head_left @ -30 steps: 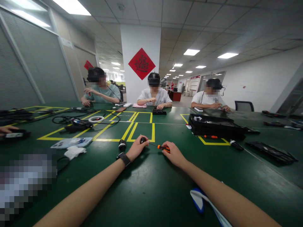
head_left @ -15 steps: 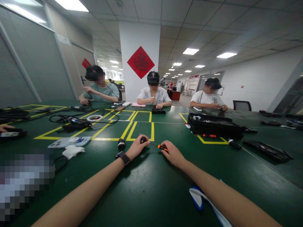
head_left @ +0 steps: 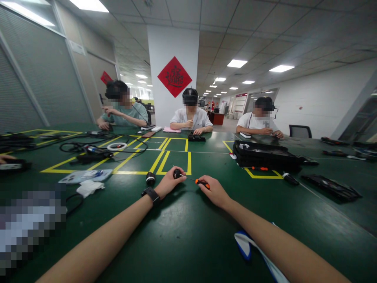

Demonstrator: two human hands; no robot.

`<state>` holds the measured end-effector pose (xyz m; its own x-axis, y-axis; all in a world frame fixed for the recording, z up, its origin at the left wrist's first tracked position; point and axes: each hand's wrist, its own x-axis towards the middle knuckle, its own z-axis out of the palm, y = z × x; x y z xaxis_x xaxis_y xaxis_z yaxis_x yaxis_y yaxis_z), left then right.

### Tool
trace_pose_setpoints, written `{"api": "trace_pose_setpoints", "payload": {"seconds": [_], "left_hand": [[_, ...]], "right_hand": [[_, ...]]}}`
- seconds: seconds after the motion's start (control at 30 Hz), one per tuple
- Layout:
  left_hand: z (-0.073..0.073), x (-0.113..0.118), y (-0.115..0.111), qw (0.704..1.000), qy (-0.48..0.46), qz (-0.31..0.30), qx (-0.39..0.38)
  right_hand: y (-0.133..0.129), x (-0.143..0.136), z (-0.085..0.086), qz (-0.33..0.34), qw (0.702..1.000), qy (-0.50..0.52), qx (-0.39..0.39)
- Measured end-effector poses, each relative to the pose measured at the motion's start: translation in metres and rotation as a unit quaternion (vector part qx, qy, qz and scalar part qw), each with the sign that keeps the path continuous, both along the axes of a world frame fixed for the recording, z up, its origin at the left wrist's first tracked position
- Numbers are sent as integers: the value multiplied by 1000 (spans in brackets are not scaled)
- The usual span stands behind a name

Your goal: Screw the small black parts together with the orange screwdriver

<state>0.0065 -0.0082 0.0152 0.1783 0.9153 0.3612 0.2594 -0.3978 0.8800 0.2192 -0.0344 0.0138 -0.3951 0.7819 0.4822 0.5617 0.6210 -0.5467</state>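
My left hand is closed around a small black rounded part, whose exact kind I cannot make out. In my right hand is an orange-and-black screwdriver, gripped by the handle. Its thin shaft points left toward the black part; whether the tip touches it I cannot tell. A similar black cylindrical piece with a pale band stands on the green table, just left of my left hand. On my left wrist sits a dark watch.
Stacked black trays lie at the right, with another black part beyond. Cables, a phone-like light blue item and a crumpled tissue are on the left. A blue-and-white strap lies near my right forearm. Several people sit opposite.
The screwdriver has shifted very slightly left. Both hands keep their grips, and the view has moved a little.
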Motion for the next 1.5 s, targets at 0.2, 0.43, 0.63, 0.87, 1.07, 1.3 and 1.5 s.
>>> {"api": "trace_pose_setpoints", "payload": {"seconds": [0.2,0.43,0.63,0.87,1.07,1.3,1.5], "left_hand": [[-1,-1,0,1000,-3,-5,-5],[-2,0,1,999,-31,-17,-17],[-2,-1,1,999,-27,-10,-13],[-2,0,1,1000,-15,-7,-9],[-4,0,2,1000,-4,13,8],[-8,1,6,1000,5,25,8],[-8,1,6,1000,9,26,1]], "right_hand": [[-3,1,3,-10,1000,24,-4],[-4,1,4,-25,999,36,10],[-3,1,3,-21,999,47,13],[-1,1,1,-9,999,49,12],[6,2,-5,26,999,38,-21],[11,5,-10,-40,999,0,-10],[11,6,-9,-39,999,-26,21]]}}
